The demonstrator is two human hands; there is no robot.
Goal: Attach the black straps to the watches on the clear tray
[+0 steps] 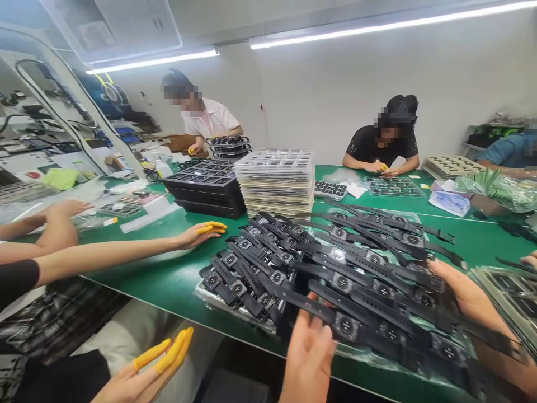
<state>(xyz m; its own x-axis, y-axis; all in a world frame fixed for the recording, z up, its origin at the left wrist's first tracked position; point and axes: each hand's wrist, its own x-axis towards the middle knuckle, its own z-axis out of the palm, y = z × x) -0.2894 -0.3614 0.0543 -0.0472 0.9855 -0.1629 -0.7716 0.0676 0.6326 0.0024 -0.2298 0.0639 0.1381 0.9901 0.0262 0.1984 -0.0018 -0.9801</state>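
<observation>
Many black smartwatches (343,283) lie lengthwise from 10 to 4 o'clock; my left hand (309,350) and right hand (459,288), half-curled, hold their clear tray (356,353) at 8 and 3.

Left hand (311,348) and right hand (458,286) hold a clear tray (361,355) of black smartwatches (346,326) over the green table (168,274).

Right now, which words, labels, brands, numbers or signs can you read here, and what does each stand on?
No text is legible.
Black square-cased watches with perforated straps: pale marks on their backs, too small to read.
Black short-sleeved shirt across the table: a small pale sleeve mark, too small to read.
Pale rectangular overhead panel: faint marks, too blurred to read.
</observation>
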